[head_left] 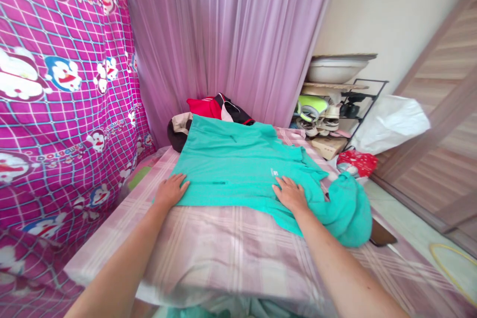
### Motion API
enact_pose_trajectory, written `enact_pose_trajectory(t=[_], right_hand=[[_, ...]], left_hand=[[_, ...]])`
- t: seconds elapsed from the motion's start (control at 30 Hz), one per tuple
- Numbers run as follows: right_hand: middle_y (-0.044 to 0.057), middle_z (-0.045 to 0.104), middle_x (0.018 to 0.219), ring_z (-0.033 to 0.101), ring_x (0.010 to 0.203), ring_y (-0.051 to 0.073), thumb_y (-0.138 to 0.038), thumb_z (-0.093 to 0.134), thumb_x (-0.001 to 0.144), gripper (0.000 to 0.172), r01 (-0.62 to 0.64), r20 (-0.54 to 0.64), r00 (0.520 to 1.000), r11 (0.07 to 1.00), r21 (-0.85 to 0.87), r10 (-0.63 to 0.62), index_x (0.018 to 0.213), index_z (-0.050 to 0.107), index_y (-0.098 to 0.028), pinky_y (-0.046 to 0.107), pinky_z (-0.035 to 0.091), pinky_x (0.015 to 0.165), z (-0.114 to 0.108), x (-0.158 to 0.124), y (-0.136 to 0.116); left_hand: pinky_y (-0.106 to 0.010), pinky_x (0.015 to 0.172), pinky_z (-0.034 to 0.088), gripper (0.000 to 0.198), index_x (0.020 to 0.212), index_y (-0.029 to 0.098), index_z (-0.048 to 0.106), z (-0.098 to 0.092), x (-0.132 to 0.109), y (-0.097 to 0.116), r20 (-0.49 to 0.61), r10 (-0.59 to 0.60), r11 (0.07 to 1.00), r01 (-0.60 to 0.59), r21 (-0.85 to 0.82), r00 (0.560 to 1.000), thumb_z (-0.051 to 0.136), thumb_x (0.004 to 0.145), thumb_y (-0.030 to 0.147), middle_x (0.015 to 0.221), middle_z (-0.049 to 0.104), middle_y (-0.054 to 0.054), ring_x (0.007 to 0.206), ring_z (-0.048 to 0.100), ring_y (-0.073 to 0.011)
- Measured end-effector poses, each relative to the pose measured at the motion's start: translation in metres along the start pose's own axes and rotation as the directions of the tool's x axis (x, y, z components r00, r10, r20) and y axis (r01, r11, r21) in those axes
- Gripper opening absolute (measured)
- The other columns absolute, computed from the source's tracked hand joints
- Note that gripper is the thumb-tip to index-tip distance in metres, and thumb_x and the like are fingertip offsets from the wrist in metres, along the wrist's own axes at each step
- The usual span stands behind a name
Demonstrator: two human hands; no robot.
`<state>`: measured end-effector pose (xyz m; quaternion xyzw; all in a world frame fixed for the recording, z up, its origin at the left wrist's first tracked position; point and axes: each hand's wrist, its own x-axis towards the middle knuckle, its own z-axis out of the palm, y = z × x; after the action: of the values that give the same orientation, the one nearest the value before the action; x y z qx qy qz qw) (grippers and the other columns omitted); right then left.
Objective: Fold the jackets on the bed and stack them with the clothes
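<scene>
A teal jacket lies spread on the bed, its hem toward the left and a small white logo near my right hand. My left hand rests flat on the jacket's lower left corner, fingers stretched out. On the chest part, beside the logo, my right hand lies with its fingers spread. One sleeve is bunched up to the right of my right forearm. Neither hand grips the cloth.
Red and black clothes are heaped behind the jacket. A phone with a white cable lies at right, partly under the sleeve. Beyond stand a shoe rack and a white bag. Pink patterned cloth hangs at left.
</scene>
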<state>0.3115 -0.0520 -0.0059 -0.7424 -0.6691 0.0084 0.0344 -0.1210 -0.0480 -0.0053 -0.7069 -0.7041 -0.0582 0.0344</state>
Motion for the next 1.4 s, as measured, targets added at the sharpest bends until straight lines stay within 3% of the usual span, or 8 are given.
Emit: enact_pose_trajectory(t=[0.3, 0.47, 0.57, 0.7, 0.87, 1.0, 1.17, 1.4], right_hand=[[0.009, 0.038, 0.160, 0.032, 0.147, 0.026, -0.043, 0.031, 0.102, 0.055, -0.002, -0.010, 1.000, 1.000, 0.026, 0.002, 0.151, 0.045, -0.023, 0.051, 0.026, 0.118, 0.003, 0.003, 0.002], [0.010, 0.040, 0.159, 0.033, 0.147, 0.026, -0.042, 0.032, 0.101, 0.054, -0.001, -0.020, 1.000, 1.000, 0.029, 0.002, 0.150, 0.047, -0.023, 0.051, 0.026, 0.117, 0.002, 0.002, 0.001], [0.010, 0.041, 0.158, 0.034, 0.146, 0.026, -0.042, 0.033, 0.101, 0.054, 0.001, -0.033, 0.999, 1.000, 0.023, 0.000, 0.150, 0.048, -0.023, 0.051, 0.026, 0.117, 0.005, 0.001, 0.001], [0.011, 0.043, 0.157, 0.037, 0.145, 0.027, -0.041, 0.035, 0.100, 0.053, 0.013, -0.052, 0.999, 1.000, 0.007, -0.013, 0.147, 0.051, -0.021, 0.051, 0.030, 0.115, 0.004, 0.004, 0.003], [0.013, 0.072, 0.122, 0.065, 0.114, 0.027, -0.037, 0.035, 0.100, 0.045, 0.071, -0.043, 0.996, 0.997, -0.034, -0.072, 0.118, 0.074, -0.022, 0.039, 0.048, 0.093, -0.030, 0.040, -0.002], [0.009, 0.075, 0.114, 0.069, 0.105, 0.024, -0.029, 0.039, 0.099, 0.039, 0.165, -0.090, 0.982, 0.986, -0.038, -0.167, 0.111, 0.075, -0.025, 0.033, 0.049, 0.084, -0.075, 0.092, -0.047], [0.006, 0.073, 0.122, 0.067, 0.112, 0.024, -0.034, 0.044, 0.099, 0.036, 0.350, -0.142, 0.928, 0.937, 0.014, -0.344, 0.123, 0.070, -0.028, 0.033, 0.049, 0.090, -0.113, 0.165, -0.145], [0.008, 0.066, 0.135, 0.061, 0.123, 0.026, -0.039, 0.046, 0.099, 0.047, 0.430, -0.212, 0.891, 0.895, 0.118, -0.400, 0.143, 0.055, -0.025, 0.035, 0.047, 0.100, -0.127, 0.260, -0.263]], left_hand=[[-0.037, 0.104, 0.045, 0.052, 0.124, 0.017, 0.066, -0.005, -0.008, 0.000, -0.128, -0.046, 0.998, 0.042, -0.038, 0.991, 0.028, 0.098, 0.041, 0.128, 0.070, -0.011, 0.119, 0.063, -0.0253], [-0.042, 0.098, 0.048, 0.056, 0.131, 0.012, 0.060, -0.011, -0.013, 0.004, -0.152, -0.255, 0.967, 0.250, -0.048, 0.955, 0.027, 0.098, 0.043, 0.134, 0.065, -0.017, 0.119, 0.062, -0.0307], [-0.046, 0.092, 0.049, 0.061, 0.132, 0.008, 0.058, -0.014, -0.014, 0.004, -0.114, -0.358, 0.934, 0.355, -0.050, 0.927, 0.027, 0.097, 0.046, 0.129, 0.066, -0.021, 0.114, 0.064, -0.0348], [-0.047, 0.093, 0.048, 0.063, 0.134, 0.008, 0.059, -0.015, -0.007, -0.009, -0.070, -0.362, 0.931, 0.358, -0.070, 0.930, 0.033, 0.094, 0.050, 0.130, 0.066, -0.022, 0.119, 0.061, -0.0370], [-0.039, 0.090, 0.049, 0.059, 0.130, 0.017, 0.063, -0.020, 0.017, -0.041, 0.077, -0.345, 0.905, 0.353, -0.238, 0.935, 0.041, 0.090, 0.053, 0.121, 0.073, -0.012, 0.114, 0.065, -0.0310], [-0.034, 0.078, 0.048, 0.049, 0.107, 0.022, 0.071, -0.024, 0.034, -0.053, 0.182, -0.324, 0.880, 0.367, -0.302, 0.928, 0.045, 0.086, 0.058, 0.105, 0.076, -0.007, 0.100, 0.069, -0.0274], [-0.030, 0.066, 0.042, 0.038, 0.086, 0.024, 0.065, -0.018, 0.035, -0.052, 0.210, -0.298, 0.883, 0.353, -0.309, 0.931, 0.046, 0.085, 0.056, 0.084, 0.073, -0.003, 0.082, 0.068, -0.0227], [-0.032, 0.072, 0.042, 0.039, 0.098, 0.023, 0.061, -0.009, 0.026, -0.050, 0.160, -0.349, 0.901, 0.378, -0.215, 0.923, 0.045, 0.088, 0.057, 0.094, 0.072, -0.006, 0.087, 0.067, -0.0240]])
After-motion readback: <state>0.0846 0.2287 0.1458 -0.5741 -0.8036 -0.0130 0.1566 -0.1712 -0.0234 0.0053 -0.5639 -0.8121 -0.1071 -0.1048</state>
